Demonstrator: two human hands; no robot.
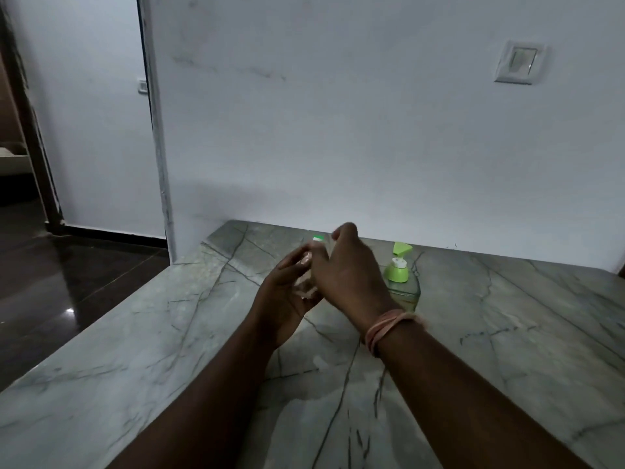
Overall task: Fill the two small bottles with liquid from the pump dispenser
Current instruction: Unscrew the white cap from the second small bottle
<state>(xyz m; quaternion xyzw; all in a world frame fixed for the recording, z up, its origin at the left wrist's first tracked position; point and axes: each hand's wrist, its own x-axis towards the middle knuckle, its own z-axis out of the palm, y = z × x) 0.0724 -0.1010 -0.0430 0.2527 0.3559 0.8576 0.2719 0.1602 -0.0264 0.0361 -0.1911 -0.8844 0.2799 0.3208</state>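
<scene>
My left hand [287,292] holds a small clear bottle [305,284] above the marble counter [169,350], its fingers curled round the bottle's body. My right hand [348,275] reaches over from the right, and its curled fingers grip the bottle's top; the hand is blurred and hides most of the bottle. A small green and white piece [318,237] shows just behind my hands; whether it is a cap or another bottle I cannot tell. The pump dispenser [398,270], with a light green pump head and a clear body holding yellowish liquid, stands on the counter just right of my right hand.
The counter runs up to a white wall [338,130] at the back. Its left edge drops to a dark glossy floor [67,282]. A wall switch [521,62] sits high on the right, and a doorway opens at far left.
</scene>
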